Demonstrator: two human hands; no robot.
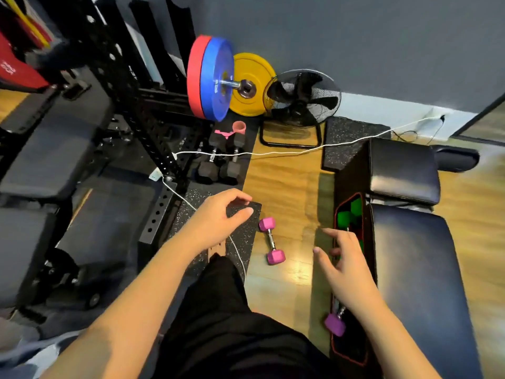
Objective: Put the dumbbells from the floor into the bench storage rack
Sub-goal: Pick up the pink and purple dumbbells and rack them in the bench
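Hands both open and empty, left hand, right hand, pink dumbbell between.

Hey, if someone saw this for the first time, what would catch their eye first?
Probably the red and blue weight plates upright at the back, beside a yellow plate. Next, the pink hex dumbbell lying on the wooden floor, between the open left hand and right hand.

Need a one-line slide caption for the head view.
Both hands, left and right, open and empty above a pink dumbbell on the wooden floor, beside the bench storage rack.
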